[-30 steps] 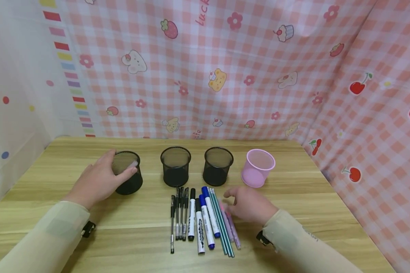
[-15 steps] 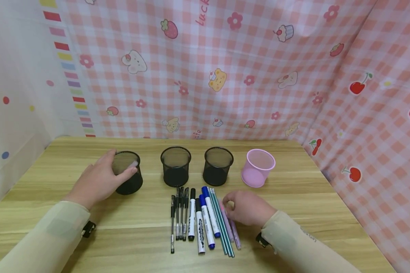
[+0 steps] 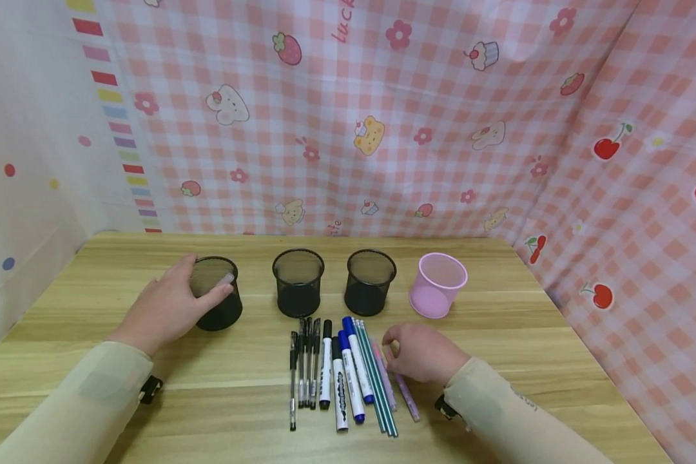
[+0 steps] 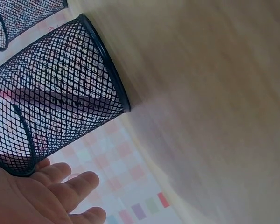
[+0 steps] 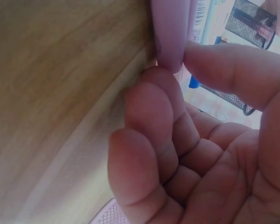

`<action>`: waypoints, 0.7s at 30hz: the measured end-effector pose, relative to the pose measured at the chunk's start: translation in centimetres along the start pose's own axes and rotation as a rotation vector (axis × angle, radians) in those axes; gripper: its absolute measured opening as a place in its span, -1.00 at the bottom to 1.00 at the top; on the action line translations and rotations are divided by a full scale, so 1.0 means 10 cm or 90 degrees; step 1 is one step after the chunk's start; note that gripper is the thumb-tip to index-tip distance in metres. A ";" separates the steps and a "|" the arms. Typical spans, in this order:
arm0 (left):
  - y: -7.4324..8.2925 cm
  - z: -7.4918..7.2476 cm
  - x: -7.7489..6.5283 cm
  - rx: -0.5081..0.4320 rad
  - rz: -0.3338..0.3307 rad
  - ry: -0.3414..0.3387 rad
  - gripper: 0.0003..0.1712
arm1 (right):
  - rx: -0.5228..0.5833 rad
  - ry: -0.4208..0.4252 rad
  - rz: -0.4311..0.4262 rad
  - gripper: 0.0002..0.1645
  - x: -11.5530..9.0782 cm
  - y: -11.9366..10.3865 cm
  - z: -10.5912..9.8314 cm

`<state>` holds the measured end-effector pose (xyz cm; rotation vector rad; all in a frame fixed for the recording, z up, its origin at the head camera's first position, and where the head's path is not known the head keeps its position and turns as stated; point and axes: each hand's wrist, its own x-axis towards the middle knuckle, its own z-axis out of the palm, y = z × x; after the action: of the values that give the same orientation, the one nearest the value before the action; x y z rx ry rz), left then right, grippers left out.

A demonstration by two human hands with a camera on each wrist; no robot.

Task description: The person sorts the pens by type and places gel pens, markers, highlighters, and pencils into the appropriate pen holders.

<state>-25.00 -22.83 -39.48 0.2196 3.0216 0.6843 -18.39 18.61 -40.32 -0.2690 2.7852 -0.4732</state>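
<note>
Pens-into-cups work looks early stage, IMO: only 1 item seen in a cup, the rest out on the tabletop. That 1 is a purplish stored pen, seen thru the mesh of the L black cup in the L wrist view; its pale tip shows near the rim in the head view.

L hand loosely holds that cup at the rim, thumb on the near side, other fingers round the far side, a few of them sticking out past the mesh.

R hand has a purple pen pinched by one end btwn thumb and fingertips. Pen's at the far R of the row, angled away from its neighbor; can't tell if it's lifted off the wood.

Left to do, prob.: the pinched pen, plus all else in the row. L to R that's 4 black pens, 2 black-capped markers, 2 blue-capped markers, some green pencils and 1 more purple pen right beside the pencils.

Behind the row, 2 middle black cups and a pink cup stand upright, apart from each other; neither hand is on them.
</note>
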 end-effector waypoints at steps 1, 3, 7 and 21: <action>0.00 0.00 0.00 -0.001 0.000 0.000 0.36 | -0.001 0.001 -0.002 -0.61 0.00 0.00 0.00; 0.00 0.00 0.00 -0.002 -0.001 -0.001 0.36 | 0.000 0.001 -0.004 -0.63 0.00 0.01 0.00; 0.00 0.00 -0.01 -0.006 -0.003 -0.002 0.36 | -0.004 0.001 -0.004 -0.65 0.00 0.01 0.00; 0.01 0.00 -0.01 -0.006 -0.007 -0.005 0.39 | -0.001 -0.008 0.001 -0.74 -0.01 0.01 0.00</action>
<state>-24.92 -22.74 -39.42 0.2045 3.0092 0.6961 -18.35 18.71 -40.35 -0.2685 2.7730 -0.4670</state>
